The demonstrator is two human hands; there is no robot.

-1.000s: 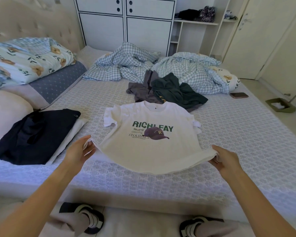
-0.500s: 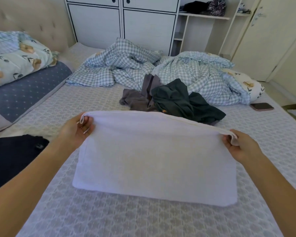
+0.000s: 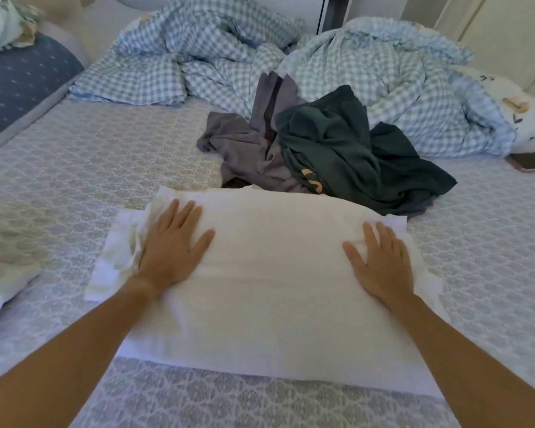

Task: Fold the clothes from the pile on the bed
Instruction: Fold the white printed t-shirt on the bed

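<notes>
Hands press white shirt (image 3: pixel 275 273) flat on patterned bed (image 3: pixel 74 168) beside checked duvet (image 3: pixel 383 75).

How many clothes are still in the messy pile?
2 that I can see: a grey garment on the left of the pile and a dark green garment lying partly over it on the right. More could be hidden underneath.

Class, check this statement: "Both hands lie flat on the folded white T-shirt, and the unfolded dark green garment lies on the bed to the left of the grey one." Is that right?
Not quite. The head view shows the dark green garment to the right of the grey one, not the left. The rest stands: the left hand and right hand lie flat on the folded white T-shirt on the bed.
</notes>
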